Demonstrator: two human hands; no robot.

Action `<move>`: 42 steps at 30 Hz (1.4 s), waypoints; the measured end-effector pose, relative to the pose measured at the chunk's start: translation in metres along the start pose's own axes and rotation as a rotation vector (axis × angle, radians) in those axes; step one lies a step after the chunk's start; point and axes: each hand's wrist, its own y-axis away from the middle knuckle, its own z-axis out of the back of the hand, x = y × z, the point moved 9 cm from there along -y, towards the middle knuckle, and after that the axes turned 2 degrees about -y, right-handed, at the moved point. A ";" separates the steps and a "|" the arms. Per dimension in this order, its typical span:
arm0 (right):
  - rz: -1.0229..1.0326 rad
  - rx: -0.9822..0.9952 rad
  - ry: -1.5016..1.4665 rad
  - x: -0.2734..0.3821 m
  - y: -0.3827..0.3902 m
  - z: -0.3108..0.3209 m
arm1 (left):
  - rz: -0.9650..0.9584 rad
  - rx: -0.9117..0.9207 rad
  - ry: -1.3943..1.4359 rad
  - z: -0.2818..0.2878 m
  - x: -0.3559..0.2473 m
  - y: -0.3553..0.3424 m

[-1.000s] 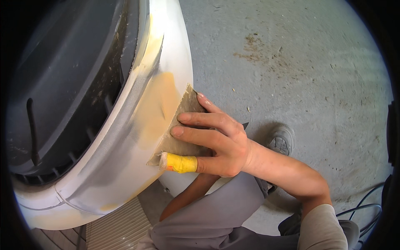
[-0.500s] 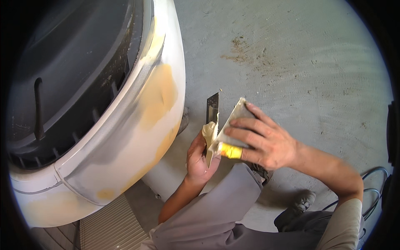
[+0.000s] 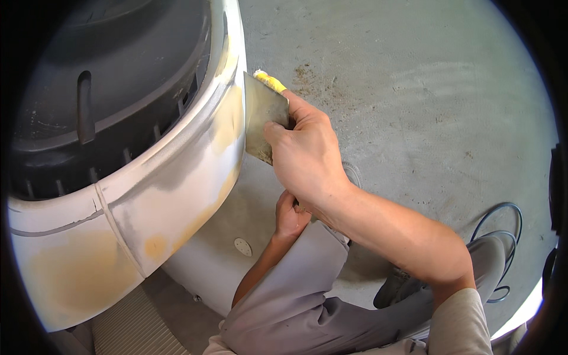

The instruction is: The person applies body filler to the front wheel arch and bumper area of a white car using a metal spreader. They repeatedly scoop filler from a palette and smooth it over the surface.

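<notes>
My right hand (image 3: 310,148) grips a flat, thin metal filler spreader (image 3: 263,109), thumb on its near face. The spreader's left edge is at the curved side of a white car bumper (image 3: 171,204), beside a yellowish filler patch (image 3: 228,123); whether it touches cannot be told. Yellow tape (image 3: 270,81) with a whitish end wraps one finger of this hand. Lower down, by my knee, my left hand (image 3: 289,220) is closed. The putty knife with cream filler that it held half a second ago is hidden behind my right forearm.
More sanded filler patches (image 3: 77,269) and grey areas mark the bumper, below a black grille (image 3: 112,127). A ribbed mat (image 3: 133,325) lies at lower left. A coiled hose (image 3: 513,228) is on the grey floor (image 3: 426,136) at right, near my shoe.
My right hand has moved the spreader away from the putty knife, up and left to the bumper, turning over on the way. My left hand stays low, now partly covered. The view has shifted slightly.
</notes>
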 end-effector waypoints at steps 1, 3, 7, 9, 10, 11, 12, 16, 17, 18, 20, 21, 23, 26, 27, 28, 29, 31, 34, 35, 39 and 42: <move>0.002 -0.011 -0.008 0.004 0.002 -0.002 | 0.019 0.056 0.028 -0.001 0.007 -0.003; 0.012 -0.015 0.010 0.012 0.009 -0.007 | 0.036 0.176 0.078 -0.004 0.015 -0.009; 0.132 -0.050 0.068 0.032 0.038 -0.027 | 0.053 0.437 0.186 -0.014 0.021 -0.019; 0.323 -0.103 0.083 0.052 0.062 -0.034 | 0.058 0.562 0.237 -0.027 0.020 -0.018; 0.289 -0.063 0.036 0.050 0.069 -0.038 | 0.062 0.401 0.185 -0.019 0.024 -0.022; 0.235 0.041 0.015 0.047 0.074 -0.047 | 0.066 0.392 0.198 -0.024 0.023 -0.022; 0.344 0.023 0.122 0.056 0.080 -0.043 | 0.073 0.384 0.207 -0.030 0.022 -0.021; 0.009 -0.046 0.027 0.026 0.060 -0.006 | 0.080 0.325 0.014 -0.047 0.022 -0.013; -0.063 -0.055 0.011 0.020 0.051 0.006 | 0.077 0.084 -0.221 -0.028 0.025 -0.009; -0.071 -0.100 -0.024 0.018 0.041 0.013 | 0.015 0.126 -0.262 -0.034 0.018 -0.011; -0.033 -0.048 -0.012 0.022 0.023 0.015 | -0.090 0.275 -0.231 -0.047 0.010 -0.006; -0.035 -0.044 0.024 0.023 0.015 0.017 | 0.064 0.220 -0.062 -0.041 0.021 -0.006; -0.038 -0.048 -0.003 0.025 0.004 0.016 | 0.133 0.205 0.067 -0.038 0.026 -0.005; 0.004 -0.039 0.004 0.033 -0.001 0.009 | 0.027 0.322 -0.026 -0.047 0.017 -0.001; 0.032 -0.033 0.014 0.035 -0.001 0.005 | -0.018 0.421 -0.019 -0.055 0.013 0.003; 0.053 -0.033 0.013 0.036 0.002 0.002 | 0.011 0.364 -0.038 -0.051 0.015 0.000; 0.079 -0.033 0.019 0.037 0.005 -0.003 | 0.065 0.319 0.005 -0.048 0.020 0.000; 0.148 -0.054 0.052 0.039 0.016 -0.012 | 0.144 0.360 0.114 -0.054 0.025 -0.001; 0.322 -0.118 0.202 0.046 0.046 -0.029 | 0.191 0.539 0.231 -0.069 0.023 -0.004; 0.401 -0.159 0.301 0.053 0.058 -0.033 | 0.182 0.531 0.236 -0.067 0.021 -0.009; 0.308 0.082 -0.044 0.046 0.079 -0.045 | 0.219 0.378 0.238 -0.045 0.042 -0.021; 0.252 -0.037 -0.005 0.044 0.061 -0.008 | -0.014 0.343 -0.320 -0.029 0.045 -0.031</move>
